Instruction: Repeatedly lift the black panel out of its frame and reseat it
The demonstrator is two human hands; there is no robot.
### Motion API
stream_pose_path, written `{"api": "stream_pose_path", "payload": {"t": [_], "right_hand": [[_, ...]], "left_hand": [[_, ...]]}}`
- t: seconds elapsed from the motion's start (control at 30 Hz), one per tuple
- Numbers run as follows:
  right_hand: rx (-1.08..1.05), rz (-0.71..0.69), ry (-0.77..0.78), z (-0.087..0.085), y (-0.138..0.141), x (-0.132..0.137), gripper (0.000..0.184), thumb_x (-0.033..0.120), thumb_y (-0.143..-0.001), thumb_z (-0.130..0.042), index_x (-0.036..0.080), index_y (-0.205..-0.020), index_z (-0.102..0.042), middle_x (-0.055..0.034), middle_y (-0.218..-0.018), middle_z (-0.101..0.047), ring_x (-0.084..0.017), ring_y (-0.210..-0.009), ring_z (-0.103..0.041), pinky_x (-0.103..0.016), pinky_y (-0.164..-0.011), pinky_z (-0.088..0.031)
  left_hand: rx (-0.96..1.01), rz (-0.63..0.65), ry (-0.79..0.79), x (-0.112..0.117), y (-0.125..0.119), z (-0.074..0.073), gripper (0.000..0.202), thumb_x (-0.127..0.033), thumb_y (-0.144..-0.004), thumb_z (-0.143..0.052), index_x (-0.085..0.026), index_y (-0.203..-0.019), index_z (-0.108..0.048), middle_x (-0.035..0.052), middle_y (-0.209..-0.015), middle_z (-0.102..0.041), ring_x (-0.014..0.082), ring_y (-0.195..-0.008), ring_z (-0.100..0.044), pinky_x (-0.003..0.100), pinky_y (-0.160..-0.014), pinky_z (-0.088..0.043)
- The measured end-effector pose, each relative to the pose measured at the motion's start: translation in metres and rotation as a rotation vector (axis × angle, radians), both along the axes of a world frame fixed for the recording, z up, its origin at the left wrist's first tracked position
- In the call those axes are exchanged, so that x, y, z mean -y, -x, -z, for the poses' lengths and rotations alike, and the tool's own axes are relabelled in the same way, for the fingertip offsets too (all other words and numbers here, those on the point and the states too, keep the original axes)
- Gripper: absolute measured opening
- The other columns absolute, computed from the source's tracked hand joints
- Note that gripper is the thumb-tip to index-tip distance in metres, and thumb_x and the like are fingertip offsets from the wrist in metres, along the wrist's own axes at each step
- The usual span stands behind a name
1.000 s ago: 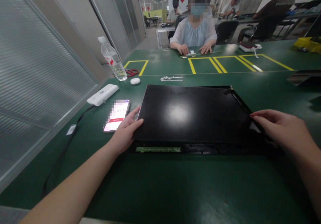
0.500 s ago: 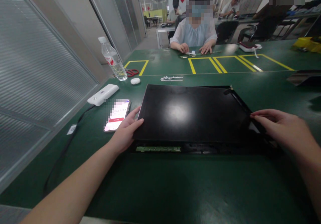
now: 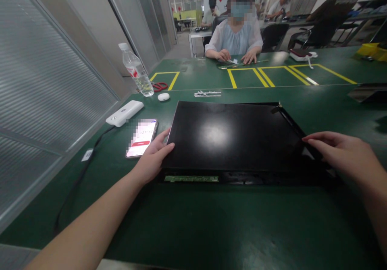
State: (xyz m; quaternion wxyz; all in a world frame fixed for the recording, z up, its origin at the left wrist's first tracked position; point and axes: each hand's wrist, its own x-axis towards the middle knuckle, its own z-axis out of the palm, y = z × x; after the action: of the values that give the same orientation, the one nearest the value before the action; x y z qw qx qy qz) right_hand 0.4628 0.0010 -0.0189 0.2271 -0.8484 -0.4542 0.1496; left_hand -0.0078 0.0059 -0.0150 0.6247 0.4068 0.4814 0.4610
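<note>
A flat black display panel (image 3: 242, 137) lies tilted over a black frame (image 3: 292, 119) whose edge shows along the far right side. Below its near edge runs a green circuit board strip (image 3: 191, 178). My left hand (image 3: 159, 151) grips the panel's left edge, thumb on top and fingers partly hidden beneath. At the right side, my right hand (image 3: 338, 149) is closed in a pinch, fingertips at the frame's edge. Whatever sits between those fingertips is too small to make out.
Left of the panel lie a lit phone (image 3: 142, 138), a white power bank (image 3: 125, 113) with a black cable, a small white case (image 3: 163, 96), a water bottle (image 3: 137, 72) and red-handled scissors (image 3: 160, 86). Small metal strips (image 3: 207, 94) lie beyond the panel. A person (image 3: 236, 40) sits opposite.
Almost nothing differs. Both hands keep their places on the panel and frame; the whole view has shifted very slightly.
</note>
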Motion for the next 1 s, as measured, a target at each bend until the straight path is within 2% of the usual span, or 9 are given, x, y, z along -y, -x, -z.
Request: {"api": "stream_pose_path", "payload": {"t": [0.27,0.57,0.77,1.0], "right_hand": [[0.033,0.007,0.006,-0.0033,0.0049,0.0003,0.039,0.055,-0.061,-0.060,0.028,-0.084,-0.079,-0.0049,-0.076,-0.074,-0.029,-0.072,-0.067,-0.042,-0.066,-0.048],[0.063,-0.027,-0.026,0.0007,-0.0007,-0.0012,0.038,0.057,-0.060,-0.060,0.030,-0.079,-0.079,-0.0048,-0.070,-0.074,-0.030,-0.067,-0.068,-0.041,-0.060,-0.047],[0.013,0.002,0.025,0.0012,-0.0017,-0.0016,0.040,0.054,-0.062,-0.061,0.028,-0.086,-0.080,-0.0057,-0.075,-0.075,-0.029,-0.070,-0.067,-0.040,-0.060,-0.048],[-0.017,0.032,0.040,0.0003,-0.0017,-0.0011,0.046,0.056,-0.061,-0.062,0.027,-0.091,-0.081,-0.0056,-0.078,-0.075,-0.029,-0.068,-0.067,-0.042,-0.063,-0.050]], "left_hand": [[-0.015,0.008,-0.007,0.0005,0.0004,0.0013,0.084,-0.020,-0.082,-0.080,-0.016,-0.157,-0.044,0.0162,-0.121,-0.080,0.0358,-0.111,-0.077,0.043,-0.091,-0.066],[-0.028,0.022,0.000,0.0005,0.0029,0.0023,0.080,-0.021,-0.083,-0.080,-0.019,-0.156,-0.047,0.0151,-0.120,-0.080,0.0364,-0.109,-0.078,0.047,-0.091,-0.066],[-0.001,0.026,0.017,-0.0011,0.0013,0.0014,0.082,-0.018,-0.083,-0.079,-0.017,-0.157,-0.044,0.0164,-0.122,-0.079,0.0351,-0.109,-0.077,0.043,-0.090,-0.066],[0.048,0.056,0.025,-0.0036,0.0032,0.0024,0.082,-0.016,-0.084,-0.079,-0.020,-0.158,-0.045,0.0143,-0.128,-0.078,0.0345,-0.113,-0.076,0.041,-0.092,-0.066]]}}
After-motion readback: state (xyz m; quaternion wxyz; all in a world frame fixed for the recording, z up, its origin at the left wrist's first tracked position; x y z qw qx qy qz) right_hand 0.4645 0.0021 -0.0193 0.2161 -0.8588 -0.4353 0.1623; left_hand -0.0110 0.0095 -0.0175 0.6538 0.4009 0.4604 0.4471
